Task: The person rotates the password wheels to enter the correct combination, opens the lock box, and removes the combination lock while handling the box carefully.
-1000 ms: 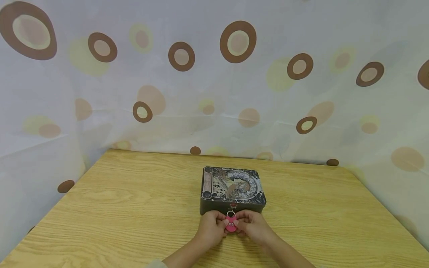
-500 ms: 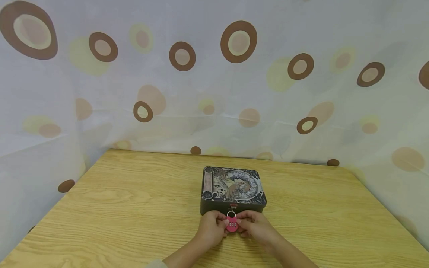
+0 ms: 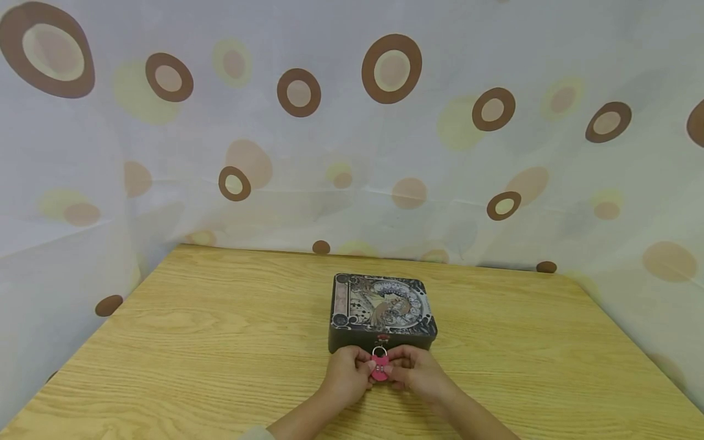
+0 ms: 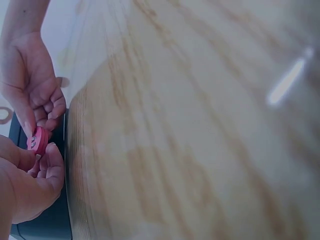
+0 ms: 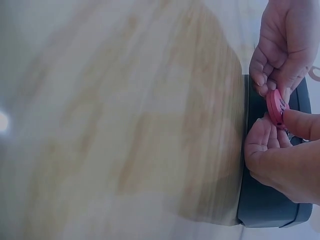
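Note:
A pink combination padlock (image 3: 379, 369) with number dials hangs by its metal shackle at the front of a dark box (image 3: 382, 305) whose lid bears an ornate picture. My left hand (image 3: 345, 374) pinches the padlock's left side between thumb and fingers. On the other side my right hand (image 3: 419, 373) grips it, the thumb lying over the dials. Both wrist views show the padlock (image 4: 38, 141) between the two hands, tight against the box front (image 5: 265, 200). A small red-and-metal clasp (image 3: 382, 338) sits just above the shackle.
The box stands on a wood-grain table (image 3: 231, 330). Behind and at both sides hangs a pale sheet (image 3: 330, 146) printed with brown, yellow and peach circles.
The right thumb shifts off the dials half a second ago, baring them, and now covers part of them again. The left hand and the box stay in place.

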`<state>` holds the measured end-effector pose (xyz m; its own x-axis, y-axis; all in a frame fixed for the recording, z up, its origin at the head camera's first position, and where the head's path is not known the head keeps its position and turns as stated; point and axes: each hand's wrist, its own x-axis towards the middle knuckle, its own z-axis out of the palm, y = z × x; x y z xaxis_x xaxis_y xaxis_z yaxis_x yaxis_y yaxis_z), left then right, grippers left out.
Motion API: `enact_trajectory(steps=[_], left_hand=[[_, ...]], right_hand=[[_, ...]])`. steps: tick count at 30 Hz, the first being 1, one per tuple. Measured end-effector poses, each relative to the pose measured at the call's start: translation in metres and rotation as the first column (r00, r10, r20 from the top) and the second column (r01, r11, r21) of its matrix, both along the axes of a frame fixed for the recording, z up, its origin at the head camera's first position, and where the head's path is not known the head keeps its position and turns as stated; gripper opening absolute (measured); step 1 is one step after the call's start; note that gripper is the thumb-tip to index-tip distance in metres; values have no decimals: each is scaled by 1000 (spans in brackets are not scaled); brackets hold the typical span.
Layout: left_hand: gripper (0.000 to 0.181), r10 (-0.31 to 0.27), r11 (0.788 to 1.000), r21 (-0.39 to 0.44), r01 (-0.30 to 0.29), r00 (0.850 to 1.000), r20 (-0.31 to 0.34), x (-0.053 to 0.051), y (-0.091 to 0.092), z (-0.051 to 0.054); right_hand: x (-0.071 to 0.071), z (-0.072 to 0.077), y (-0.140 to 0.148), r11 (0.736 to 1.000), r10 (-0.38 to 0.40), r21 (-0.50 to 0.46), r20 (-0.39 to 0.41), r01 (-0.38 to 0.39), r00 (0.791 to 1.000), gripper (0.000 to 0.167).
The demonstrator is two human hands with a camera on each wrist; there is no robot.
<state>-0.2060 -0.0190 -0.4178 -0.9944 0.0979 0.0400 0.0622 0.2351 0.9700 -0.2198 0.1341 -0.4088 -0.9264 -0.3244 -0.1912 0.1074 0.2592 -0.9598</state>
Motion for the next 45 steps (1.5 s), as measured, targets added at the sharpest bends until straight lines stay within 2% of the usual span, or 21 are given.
enact_trajectory(steps=[8,15,23,30,45], left_hand=[[7,-2,1000,2,2,1000,-16,0,-1,0],[7,-4,1000,-18,3,999,-42,0,-1,-1],[7,-2,1000,-22,1,999,-42,1,0,2],[7,-2,1000,-10,1,1000,-30,2,0,3],[7,-6,1000,-11,6,999,-48,0,0,0]], right_hand=[[0,1,-3,999,-14,51,-32,16,999,28],[-1,0,-4,997,7,75,-80,-1,997,26],[1,2,-4,995,13,96,-99,-3,995,23],[1,2,-3,997,26,79,-81,-20,996,24],[-1,2,2,999,21,26,-11,-20,1000,27]])
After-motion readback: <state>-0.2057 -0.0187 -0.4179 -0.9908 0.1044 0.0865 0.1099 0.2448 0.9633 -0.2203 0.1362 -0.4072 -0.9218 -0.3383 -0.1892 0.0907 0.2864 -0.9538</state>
